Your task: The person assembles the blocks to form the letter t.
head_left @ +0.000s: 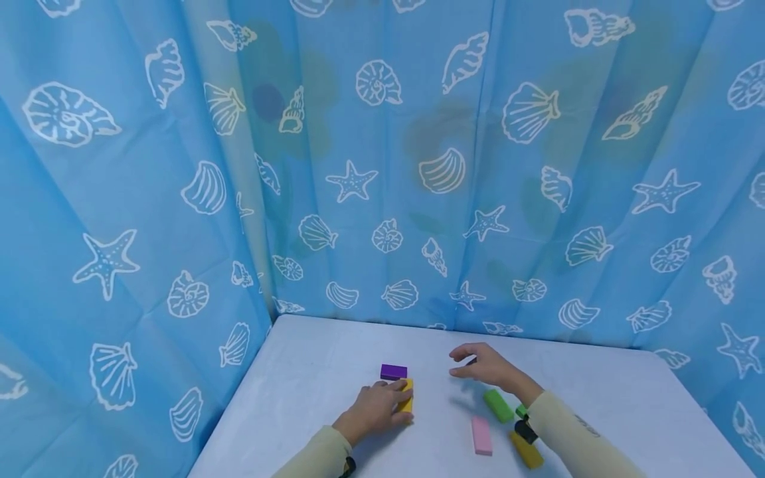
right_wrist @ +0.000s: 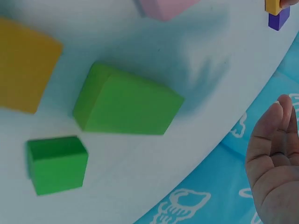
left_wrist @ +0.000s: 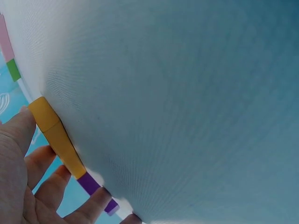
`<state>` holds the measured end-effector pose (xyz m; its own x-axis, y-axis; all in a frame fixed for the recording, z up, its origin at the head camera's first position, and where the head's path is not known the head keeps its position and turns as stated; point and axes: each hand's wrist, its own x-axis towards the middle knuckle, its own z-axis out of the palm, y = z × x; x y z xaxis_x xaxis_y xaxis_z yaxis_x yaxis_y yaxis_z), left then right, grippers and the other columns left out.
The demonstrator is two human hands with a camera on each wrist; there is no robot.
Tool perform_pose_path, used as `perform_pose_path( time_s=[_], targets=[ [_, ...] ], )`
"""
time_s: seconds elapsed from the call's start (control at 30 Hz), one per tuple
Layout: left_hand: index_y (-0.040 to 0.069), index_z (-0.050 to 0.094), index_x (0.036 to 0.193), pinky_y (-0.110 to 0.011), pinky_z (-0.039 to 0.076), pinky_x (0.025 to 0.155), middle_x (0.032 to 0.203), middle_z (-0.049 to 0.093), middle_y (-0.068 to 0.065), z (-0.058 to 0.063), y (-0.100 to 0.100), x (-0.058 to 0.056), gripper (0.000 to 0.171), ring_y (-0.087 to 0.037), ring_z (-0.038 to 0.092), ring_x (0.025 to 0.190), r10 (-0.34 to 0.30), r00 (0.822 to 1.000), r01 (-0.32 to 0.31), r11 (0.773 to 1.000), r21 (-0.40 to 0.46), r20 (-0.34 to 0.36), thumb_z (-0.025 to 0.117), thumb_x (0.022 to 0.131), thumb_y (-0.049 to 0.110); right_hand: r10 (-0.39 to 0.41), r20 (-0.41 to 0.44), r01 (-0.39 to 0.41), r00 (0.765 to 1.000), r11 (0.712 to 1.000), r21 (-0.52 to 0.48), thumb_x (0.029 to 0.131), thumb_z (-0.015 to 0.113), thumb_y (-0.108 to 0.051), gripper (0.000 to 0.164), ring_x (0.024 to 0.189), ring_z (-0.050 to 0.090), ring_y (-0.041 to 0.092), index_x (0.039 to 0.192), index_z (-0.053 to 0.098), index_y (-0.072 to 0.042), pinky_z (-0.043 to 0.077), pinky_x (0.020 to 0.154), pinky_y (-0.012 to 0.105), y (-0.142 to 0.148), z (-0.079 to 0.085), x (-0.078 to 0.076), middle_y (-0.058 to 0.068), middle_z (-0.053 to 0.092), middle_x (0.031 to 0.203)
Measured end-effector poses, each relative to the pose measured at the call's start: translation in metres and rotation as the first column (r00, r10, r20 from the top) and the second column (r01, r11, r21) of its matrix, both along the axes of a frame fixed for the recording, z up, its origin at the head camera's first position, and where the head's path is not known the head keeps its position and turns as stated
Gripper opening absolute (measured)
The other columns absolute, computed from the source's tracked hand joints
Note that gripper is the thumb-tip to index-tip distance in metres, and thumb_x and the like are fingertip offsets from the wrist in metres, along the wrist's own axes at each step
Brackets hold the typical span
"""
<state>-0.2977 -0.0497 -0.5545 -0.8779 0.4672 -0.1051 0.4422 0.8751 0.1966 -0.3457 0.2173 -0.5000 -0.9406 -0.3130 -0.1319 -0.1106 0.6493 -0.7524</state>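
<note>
While my left grip pinches the yellow block, overpushing may shift the purple block; right grip hovers empty, half-spread.

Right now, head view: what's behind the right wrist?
Small green block, partly showing; yellow block, far end partly covered. Anything fully behind the right sleeve can't be seen.
</note>
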Motion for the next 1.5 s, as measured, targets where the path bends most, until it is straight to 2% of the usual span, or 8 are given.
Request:
perform_pose_path(
  time_s=[0.17,0.4,0.63,0.73,0.9,1.1,1.27,1.5],
  targets=[
    [0.033,0.056,0.139,-0.060,0.048,0.098,0.153,0.046,0.006,0.000,0.000,-0.002,0.054,-0.033,0.053,0.131,0.006,1.000,-0.006,1.000,0.005,0.000,0.059,0.091,0.058,0.014,-0.012,-0.014,1.000,1.000,0.007,0.085,0.078,-0.029,0.047,0.099,0.063,0.020,0.123,0.065,-0.006,0.058,0.082,0.038,0.011,0.007,0.003,0.016,0.064,0.124],
    [0.034,0.056,0.140,-0.060,0.048,0.099,0.153,0.046,0.007,-0.003,0.001,-0.004,0.055,-0.033,0.052,0.132,0.010,1.000,-0.010,1.000,0.008,0.007,0.059,0.091,0.060,-0.028,-0.008,0.028,1.000,0.998,0.049,0.083,0.081,-0.027,0.049,0.095,0.062,0.018,0.123,0.065,-0.004,0.058,0.083,0.039,0.025,0.010,0.012,0.014,0.066,0.120],
    [0.034,0.057,0.139,-0.061,0.049,0.097,0.153,0.047,0.008,-0.006,-0.003,-0.002,0.055,-0.033,0.053,0.130,0.007,1.000,-0.007,1.000,0.004,0.006,0.059,0.091,0.060,-0.075,0.016,0.074,0.997,0.994,0.081,0.084,0.079,-0.020,0.042,0.094,0.061,0.017,0.121,0.067,-0.005,0.058,0.085,0.040,0.035,-0.003,0.017,0.010,0.067,0.116],
    [0.034,0.057,0.139,-0.061,0.048,0.097,0.153,0.046,0.008,-0.003,-0.002,-0.001,0.055,-0.033,0.053,0.131,0.002,1.000,-0.002,1.000,0.015,0.009,0.059,0.091,0.059,-0.081,0.022,0.079,0.996,0.991,0.106,0.084,0.079,-0.022,0.042,0.095,0.061,0.018,0.120,0.067,-0.005,0.057,0.087,0.042,0.042,-0.007,0.018,0.010,0.067,0.115],
    [0.033,0.057,0.139,-0.061,0.047,0.099,0.153,0.047,0.008,0.002,0.002,0.003,0.054,-0.033,0.052,0.132,0.002,0.999,-0.003,0.999,0.035,0.038,0.060,0.091,0.059,-0.136,0.067,0.125,0.988,0.982,0.143,0.084,0.079,-0.026,0.041,0.093,0.061,0.019,0.118,0.068,-0.007,0.056,0.087,0.042,0.054,-0.018,0.025,0.008,0.068,0.113],
    [0.036,0.057,0.138,-0.060,0.048,0.099,0.152,0.047,0.010,-0.005,0.002,0.004,0.054,-0.032,0.052,0.132,0.009,0.998,-0.010,1.000,0.018,0.057,0.059,0.090,0.060,-0.171,0.093,0.154,0.981,0.975,0.159,0.083,0.080,-0.029,0.041,0.092,0.061,0.019,0.116,0.069,-0.008,0.057,0.086,0.042,0.065,-0.031,0.031,0.005,0.069,0.110],
    [0.036,0.057,0.138,-0.059,0.048,0.099,0.153,0.046,0.009,-0.006,0.001,-0.001,0.054,-0.032,0.052,0.132,0.004,0.999,-0.004,1.000,0.017,0.034,0.058,0.090,0.060,-0.205,0.077,0.189,0.976,0.965,0.182,0.081,0.081,-0.032,0.045,0.091,0.062,0.018,0.117,0.068,-0.007,0.058,0.083,0.041,0.071,-0.031,0.030,0.005,0.069,0.110],
    [0.035,0.057,0.138,-0.058,0.048,0.100,0.153,0.046,0.008,-0.006,0.000,-0.002,0.053,-0.032,0.052,0.132,0.014,0.999,-0.014,1.000,0.019,0.035,0.058,0.091,0.059,-0.206,0.084,0.188,0.975,0.965,0.182,0.082,0.080,-0.032,0.047,0.092,0.062,0.018,0.119,0.068,-0.004,0.058,0.083,0.042,0.073,-0.028,0.030,0.006,0.069,0.111]
  ],
)
